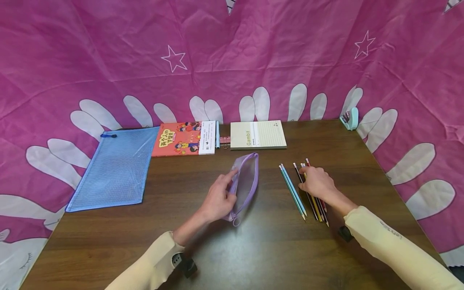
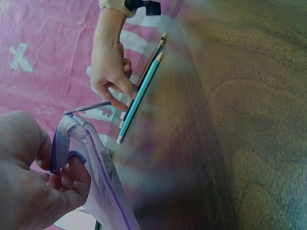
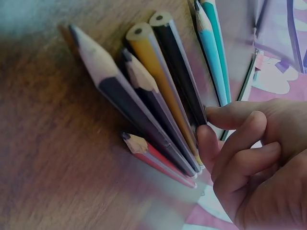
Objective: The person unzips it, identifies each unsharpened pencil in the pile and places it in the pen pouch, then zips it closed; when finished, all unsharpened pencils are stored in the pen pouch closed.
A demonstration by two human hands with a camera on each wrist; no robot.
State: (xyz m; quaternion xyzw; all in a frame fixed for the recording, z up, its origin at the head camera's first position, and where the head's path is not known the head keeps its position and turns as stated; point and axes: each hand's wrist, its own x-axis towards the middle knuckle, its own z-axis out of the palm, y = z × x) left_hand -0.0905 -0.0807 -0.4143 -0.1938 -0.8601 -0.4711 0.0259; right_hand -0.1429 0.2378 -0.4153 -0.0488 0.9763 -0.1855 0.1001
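Note:
A purple zip pouch [image 1: 247, 183] stands with its mouth spread on the table. My left hand [image 1: 219, 197] pinches its near-left edge between thumb and fingers. To the right lies a loose row of pencils, where my right hand [image 1: 319, 183] reaches over the eraser ends. In the right wrist view, its thumb and a fingertip close on a black pencil [image 3: 178, 67]. Beside that one are a yellow pencil [image 3: 156, 67], two dark sharpened ones and a red pencil [image 3: 160, 165]. Two blue-green pencils [image 1: 293, 193] lie slightly apart, nearer the pouch.
A blue mesh zip folder [image 1: 112, 169] lies at the left. Along the back are a red book [image 1: 177, 139], a light-blue pen [image 1: 217, 135], a pink binder clip [image 1: 225, 140] and a Gambit notebook [image 1: 268, 135]. A small turquoise sharpener-like item [image 1: 351, 119] sits at the far right corner.

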